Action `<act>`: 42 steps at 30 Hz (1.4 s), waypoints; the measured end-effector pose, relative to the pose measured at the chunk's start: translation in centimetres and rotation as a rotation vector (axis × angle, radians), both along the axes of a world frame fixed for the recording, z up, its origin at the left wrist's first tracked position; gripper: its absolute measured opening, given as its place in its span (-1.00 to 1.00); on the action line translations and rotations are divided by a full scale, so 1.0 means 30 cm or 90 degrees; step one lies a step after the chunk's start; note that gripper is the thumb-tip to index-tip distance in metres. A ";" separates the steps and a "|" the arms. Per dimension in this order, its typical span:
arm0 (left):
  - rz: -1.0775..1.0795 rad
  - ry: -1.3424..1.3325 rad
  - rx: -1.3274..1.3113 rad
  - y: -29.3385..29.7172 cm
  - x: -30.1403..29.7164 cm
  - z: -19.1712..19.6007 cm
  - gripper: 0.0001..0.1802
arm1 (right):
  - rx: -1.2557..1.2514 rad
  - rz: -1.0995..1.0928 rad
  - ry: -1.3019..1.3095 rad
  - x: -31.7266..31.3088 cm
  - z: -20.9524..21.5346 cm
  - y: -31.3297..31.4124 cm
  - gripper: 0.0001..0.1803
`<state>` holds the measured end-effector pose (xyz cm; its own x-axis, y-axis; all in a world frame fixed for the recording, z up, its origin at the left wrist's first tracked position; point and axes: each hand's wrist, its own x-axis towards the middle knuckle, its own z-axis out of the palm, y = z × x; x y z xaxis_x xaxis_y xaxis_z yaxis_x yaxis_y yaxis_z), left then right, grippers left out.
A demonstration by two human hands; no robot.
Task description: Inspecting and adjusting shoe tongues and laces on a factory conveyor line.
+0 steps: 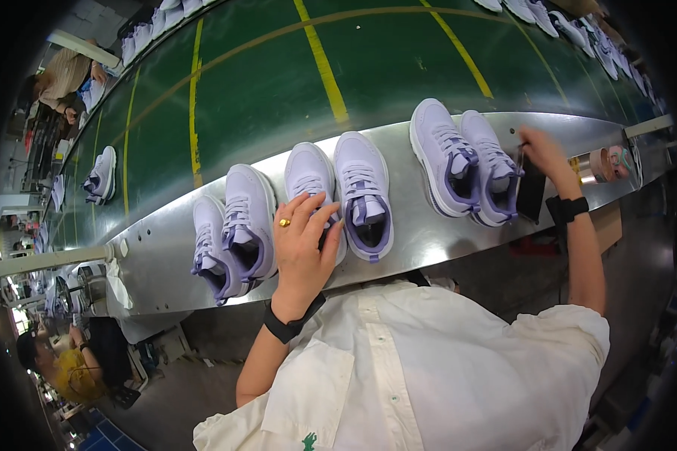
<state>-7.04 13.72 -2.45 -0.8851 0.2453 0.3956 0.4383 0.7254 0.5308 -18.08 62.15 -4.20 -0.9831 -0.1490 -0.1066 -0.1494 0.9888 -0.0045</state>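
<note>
My left hand [305, 234] lies over a pale lilac sneaker [308, 167], fingers spread across its laces and opening. A gold ring is on one finger. Right beside it is the matching sneaker [365, 197], with a darker purple lining. My right hand [545, 154], smeared by motion, is raised over the right part of the metal ledge with its fingertips together. Something thin and dark seems to be at them, too blurred to name. Below that hand lies a flat black object [532, 194], next to another lilac sneaker [493, 169].
More lilac sneakers stand on the metal ledge [421, 248], including one pair [248, 218] at left. Beyond runs a green conveyor belt [256, 83] with yellow stripes and a lone sneaker [101, 177]. Tape rolls [602, 164] sit at the right end. Other people work at far left.
</note>
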 end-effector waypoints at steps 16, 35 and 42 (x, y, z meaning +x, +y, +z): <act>-0.037 -0.017 -0.025 0.021 -0.076 -0.032 -0.62 | -0.633 -0.080 -0.102 0.275 0.109 -0.938 -0.69; 0.008 0.005 0.011 0.034 -0.071 -0.047 -0.71 | -0.443 0.012 -0.064 0.259 0.141 -0.971 -0.74; -0.007 -0.001 0.037 0.016 -0.054 -0.040 -0.72 | -0.590 -0.068 -0.047 0.285 0.091 -0.957 -0.76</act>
